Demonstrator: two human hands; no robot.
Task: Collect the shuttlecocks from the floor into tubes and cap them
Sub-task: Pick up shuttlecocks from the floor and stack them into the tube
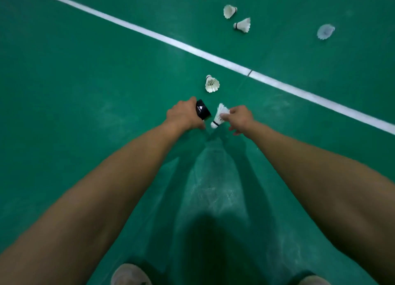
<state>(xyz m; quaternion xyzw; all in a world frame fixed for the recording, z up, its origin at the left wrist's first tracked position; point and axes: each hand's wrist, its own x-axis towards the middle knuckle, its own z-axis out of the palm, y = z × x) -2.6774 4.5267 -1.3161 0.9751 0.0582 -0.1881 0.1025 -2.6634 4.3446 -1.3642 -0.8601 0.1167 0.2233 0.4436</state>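
- Grasps a black tube (203, 111) in the left grip (183, 116), fingers clenched round it. Leaves only a short end with a small white mark showing past the hand.
- Pinches a white shuttlecock (218, 117) in the right grip (239, 119) by the feather skirt, with the remaining fingers loosely spread underneath.
- Holds that shuttlecock tilted, cork end down and toward the tube, feathers up and away.
- Places the cork just beside the tube's exposed end; cannot tell whether the two touch.
- Stretches both bare arms forward and down over the green floor (85, 81), the grips close together near the middle of the view.
- Shows a second shuttlecock (212, 84) lying on its side on the floor just beyond the grips, on the near side of the white line (192, 47).
- Shows a third shuttlecock (229, 11) and a fourth shuttlecock (242, 25) near each other beyond the line, both on their sides.
- Shows a fifth shuttlecock (325, 31) farther right beyond the line, well apart from the pair and blurred.
- Catches the tips of two light shoes (130, 274) at the bottom edge.
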